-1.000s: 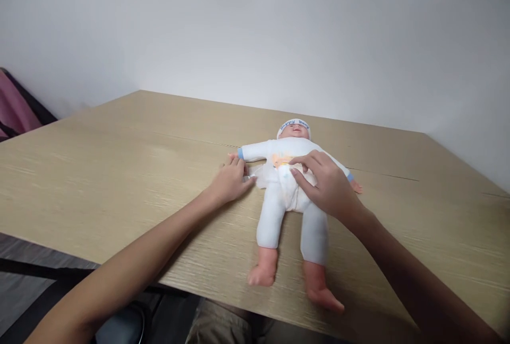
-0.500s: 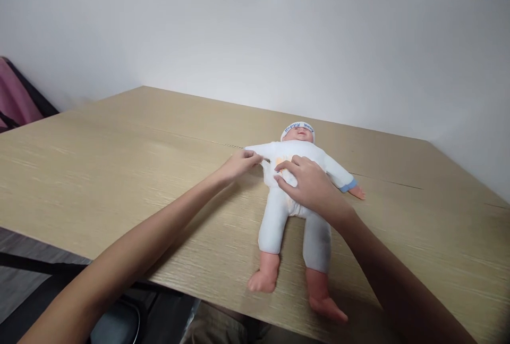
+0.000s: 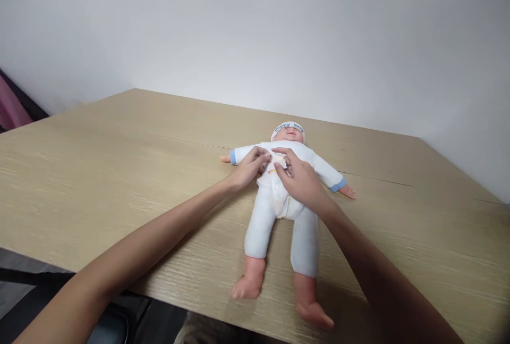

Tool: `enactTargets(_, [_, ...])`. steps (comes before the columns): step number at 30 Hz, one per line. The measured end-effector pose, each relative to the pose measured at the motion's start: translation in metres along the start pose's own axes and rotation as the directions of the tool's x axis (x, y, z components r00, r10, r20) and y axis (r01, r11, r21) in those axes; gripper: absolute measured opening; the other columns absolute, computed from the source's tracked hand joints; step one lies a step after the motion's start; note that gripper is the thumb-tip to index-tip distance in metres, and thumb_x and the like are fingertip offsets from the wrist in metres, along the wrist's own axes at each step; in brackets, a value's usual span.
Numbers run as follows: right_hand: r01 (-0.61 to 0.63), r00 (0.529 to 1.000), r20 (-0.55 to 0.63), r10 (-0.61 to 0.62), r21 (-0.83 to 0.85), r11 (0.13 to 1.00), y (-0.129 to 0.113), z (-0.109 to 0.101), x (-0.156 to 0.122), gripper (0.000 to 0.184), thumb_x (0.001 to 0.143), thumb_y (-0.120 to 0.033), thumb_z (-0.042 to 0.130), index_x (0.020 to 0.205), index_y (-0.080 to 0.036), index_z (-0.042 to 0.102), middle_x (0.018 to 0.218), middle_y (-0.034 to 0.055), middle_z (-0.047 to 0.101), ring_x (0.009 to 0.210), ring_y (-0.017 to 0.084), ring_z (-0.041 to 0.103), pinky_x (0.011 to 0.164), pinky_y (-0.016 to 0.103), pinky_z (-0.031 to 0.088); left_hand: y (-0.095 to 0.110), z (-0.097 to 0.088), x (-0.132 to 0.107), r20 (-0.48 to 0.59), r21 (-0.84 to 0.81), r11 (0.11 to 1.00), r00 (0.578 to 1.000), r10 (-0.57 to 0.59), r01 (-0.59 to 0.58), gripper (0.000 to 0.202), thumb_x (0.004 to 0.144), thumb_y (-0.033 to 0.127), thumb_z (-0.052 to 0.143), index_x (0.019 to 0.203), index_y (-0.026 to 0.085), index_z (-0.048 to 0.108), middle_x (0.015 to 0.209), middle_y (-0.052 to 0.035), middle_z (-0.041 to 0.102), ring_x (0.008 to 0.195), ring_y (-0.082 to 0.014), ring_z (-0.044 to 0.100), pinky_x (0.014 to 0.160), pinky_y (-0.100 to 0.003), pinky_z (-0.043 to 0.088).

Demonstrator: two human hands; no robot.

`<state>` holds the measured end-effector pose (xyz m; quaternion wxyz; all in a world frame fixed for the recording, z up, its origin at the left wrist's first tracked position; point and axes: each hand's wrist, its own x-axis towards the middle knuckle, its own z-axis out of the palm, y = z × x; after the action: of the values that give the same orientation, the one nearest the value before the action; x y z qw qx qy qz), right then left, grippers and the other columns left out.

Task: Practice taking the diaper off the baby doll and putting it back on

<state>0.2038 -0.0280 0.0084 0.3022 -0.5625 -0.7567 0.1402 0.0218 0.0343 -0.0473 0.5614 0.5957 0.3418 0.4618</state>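
A baby doll (image 3: 279,203) in a white suit and cap lies face up on the wooden table (image 3: 119,174), feet toward me. My left hand (image 3: 251,166) rests on the doll's chest from the left, fingers pinched on the white cloth. My right hand (image 3: 297,176) lies on the chest from the right, its fingers curled and pressing the cloth near a small orange print. The fingertips of both hands almost meet at the middle of the chest.
A white partition wall (image 3: 255,51) stands behind the table. A pink cloth (image 3: 10,110) shows at the far left edge. The table's front edge runs just under the doll's feet.
My left hand has moved from the table beside the doll's arm up onto its chest. My right hand slid from the belly up to the chest. The doll's left arm is uncovered again.
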Motion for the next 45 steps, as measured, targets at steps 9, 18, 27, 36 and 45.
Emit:
enactTargets(9, [-0.046,0.995,-0.083,0.046,0.010,0.999,0.000,0.004,-0.001,0.041,0.102,-0.028,0.053,0.140,-0.024,0.069,0.076,-0.0026,0.061,0.066,0.021,0.058,0.069,0.032,0.040,-0.028,-0.004,0.003,0.043,0.047,0.992,0.992,0.116,-0.118,0.049,0.099,0.067,0.075,0.101,0.021,0.058,0.085,0.0028,0.054,0.069,-0.0131,0.046,0.064,-0.029,0.035])
enactTargets(18, [0.024,0.961,-0.277,-0.016,0.026,0.999,0.008,0.008,0.001,0.040,0.087,-0.011,0.051,0.121,-0.023,0.068,0.074,-0.0042,0.051,0.071,0.022,0.057,0.076,0.033,0.045,-0.008,0.002,-0.012,-0.147,0.271,0.955,0.976,0.161,-0.117,0.028,0.103,0.041,0.071,0.113,0.022,0.054,0.105,-0.0011,0.061,0.080,-0.0135,0.053,0.076,-0.028,0.045])
enactTargets(27, [0.225,0.963,-0.183,-0.197,0.149,0.963,-0.017,-0.026,-0.090,0.010,0.098,-0.018,0.062,0.097,-0.027,0.058,0.095,0.0025,0.066,0.085,0.020,0.068,0.077,0.032,0.058,0.050,0.015,-0.098,0.461,0.560,0.687,0.863,0.207,-0.464,0.016,0.113,0.034,0.057,0.115,0.024,0.070,0.112,-0.0039,0.078,0.095,-0.0213,0.068,0.092,-0.038,0.046])
enactTargets(36, [0.113,0.987,0.122,-0.108,-0.029,0.993,0.025,-0.015,-0.134,0.014,0.107,-0.026,0.059,0.117,-0.025,0.069,0.103,0.0049,0.082,0.092,0.024,0.079,0.082,0.037,0.057,0.024,0.011,-0.110,0.400,0.624,0.703,0.912,0.088,-0.342,0.025,0.105,0.046,0.072,0.104,0.024,0.059,0.106,-0.0053,0.072,0.104,-0.0264,0.064,0.094,-0.040,0.048])
enactTargets(45, [0.006,0.999,-0.035,-0.012,-0.158,0.987,0.023,-0.005,-0.106,0.012,0.106,-0.035,0.067,0.099,-0.025,0.063,0.075,0.0004,0.077,0.066,0.022,0.073,0.061,0.032,0.042,0.016,0.028,-0.090,0.204,0.696,0.695,0.978,0.045,-0.177,0.038,0.100,0.056,0.077,0.096,0.025,0.057,0.085,-0.0022,0.071,0.077,-0.0229,0.062,0.074,-0.037,0.042])
